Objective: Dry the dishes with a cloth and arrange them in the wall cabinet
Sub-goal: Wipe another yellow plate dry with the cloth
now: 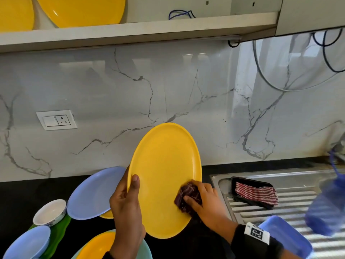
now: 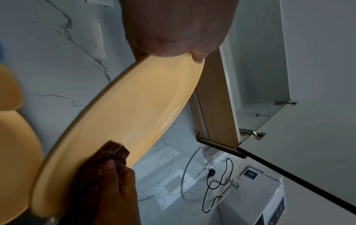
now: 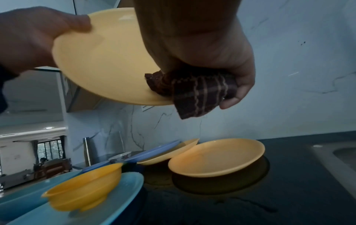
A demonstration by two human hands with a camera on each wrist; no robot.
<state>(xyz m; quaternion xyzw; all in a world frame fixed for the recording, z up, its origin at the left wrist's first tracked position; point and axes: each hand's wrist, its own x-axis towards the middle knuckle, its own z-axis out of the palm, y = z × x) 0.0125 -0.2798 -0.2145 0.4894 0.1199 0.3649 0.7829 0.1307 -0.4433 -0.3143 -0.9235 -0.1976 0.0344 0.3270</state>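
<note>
A person's left hand (image 1: 125, 199) grips the rim of a large round yellow plastic plate (image 1: 164, 176), thumb laid on its face and fingers curled behind, holding it tilted up on edge above the black kitchen surface (image 1: 22, 199). The right hand (image 1: 205, 200) clutches a folded dark maroon cloth with pale wavy stripes (image 1: 187, 196) and presses it against the plate's lower right edge, the cloth wrapping over the rim in the right wrist view.

On the surface to the left lie more dishes: a pale blue round plate (image 1: 93, 195) propped over a smaller yellow one, a white ceramic bowl with a patterned outside (image 1: 50, 212) just beside it, and another pale blue plate (image 1: 28, 242) at the near left. Close to the person, a yellow plastic bowl (image 3: 84, 187) sits in a light turquoise plate (image 3: 123, 202), and a shallow yellow dish (image 3: 215, 156) rests alone on the dark surface.

To the right, a red-and-white striped cloth (image 1: 256, 193) lies in a black tray (image 1: 240, 181) on the steel sink drainboard (image 1: 270, 214).

Overhead, two yellow plates (image 1: 82, 10) stand upright on the wall cabinet's shelf (image 1: 130, 31), against the white marble-veined backsplash (image 1: 168, 86) with its switch and socket panel (image 1: 56, 120).
</note>
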